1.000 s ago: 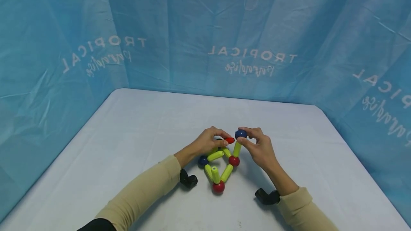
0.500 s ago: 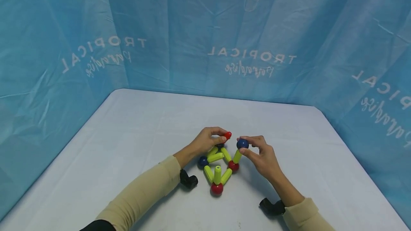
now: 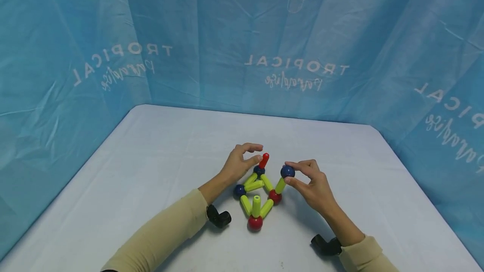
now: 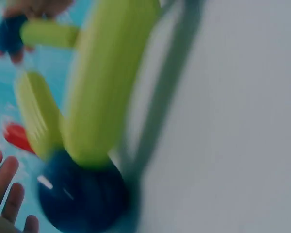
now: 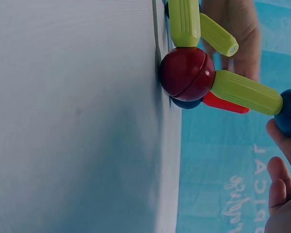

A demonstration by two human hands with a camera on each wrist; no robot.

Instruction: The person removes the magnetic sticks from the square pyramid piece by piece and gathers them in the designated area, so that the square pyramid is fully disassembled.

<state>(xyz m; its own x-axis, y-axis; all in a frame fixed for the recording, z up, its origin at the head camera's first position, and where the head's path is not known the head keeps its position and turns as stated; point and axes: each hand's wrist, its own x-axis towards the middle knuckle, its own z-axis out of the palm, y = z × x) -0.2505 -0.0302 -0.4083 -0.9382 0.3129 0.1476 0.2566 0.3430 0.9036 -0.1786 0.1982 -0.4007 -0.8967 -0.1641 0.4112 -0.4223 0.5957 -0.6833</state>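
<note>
In the head view, a frame of green rods and red and blue balls rests on the table. A red rod point(image 3: 264, 160) stands up from the back blue ball point(image 3: 259, 171). Beside that rod my left hand point(image 3: 238, 163) is spread, thumb and fingers apart. My right hand point(image 3: 311, 181) pinches a blue ball point(image 3: 288, 171) between thumb and fingers. Under it, a tilted green rod point(image 5: 247, 92) joins this ball to the right red ball point(image 5: 186, 74). Other green rods rise from the front red ball point(image 3: 255, 223) and the left blue ball point(image 4: 82, 194).
A white cloth covers the table point(image 3: 181, 146). Blue printed curtains point(image 3: 227, 45) hang behind it and along its sides. Black wrist-worn pieces point(image 3: 219, 217) jut out near both sleeves.
My left hand has tilted the red rod upright onto the back ball, released it and drawn back left. My right hand has come down and slightly right, still pinching the blue ball.
</note>
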